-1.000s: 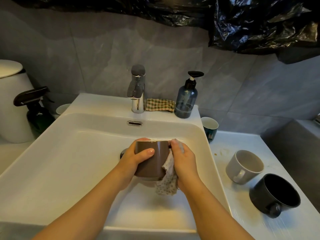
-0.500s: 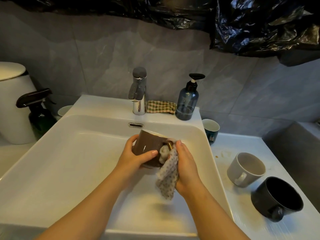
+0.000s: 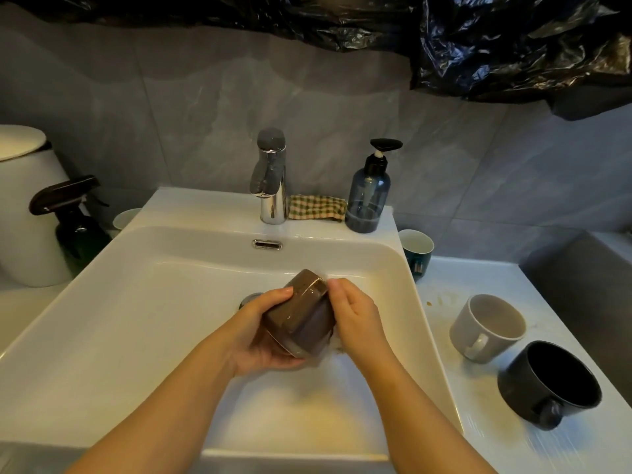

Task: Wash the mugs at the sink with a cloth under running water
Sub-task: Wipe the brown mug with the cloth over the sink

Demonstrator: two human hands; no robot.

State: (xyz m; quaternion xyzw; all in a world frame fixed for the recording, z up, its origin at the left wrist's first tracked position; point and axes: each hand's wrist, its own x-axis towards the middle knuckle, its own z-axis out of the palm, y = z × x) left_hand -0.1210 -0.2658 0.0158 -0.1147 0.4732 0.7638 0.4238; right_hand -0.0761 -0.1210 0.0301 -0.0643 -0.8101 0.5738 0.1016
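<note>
Over the white sink (image 3: 143, 302) my left hand (image 3: 263, 333) grips a brown mug (image 3: 301, 316), tilted with its base turned up and away from me. My right hand (image 3: 355, 319) presses against the mug's right side, holding a pale spotted cloth (image 3: 333, 343) that shows only as a scrap under the mug. The chrome tap (image 3: 270, 176) stands behind; I see no clear stream of water from it.
On the counter to the right lie a grey mug (image 3: 485, 326) and a black mug (image 3: 550, 384), with a teal mug (image 3: 415, 249) behind. A soap dispenser (image 3: 367, 193) and checked cloth (image 3: 316, 208) sit by the tap. A spray bottle (image 3: 73, 220) and white bin (image 3: 24, 206) stand left.
The mug went from upright to tipped over, base now up. The cloth, hanging visibly before, is now mostly hidden between my right hand and the mug.
</note>
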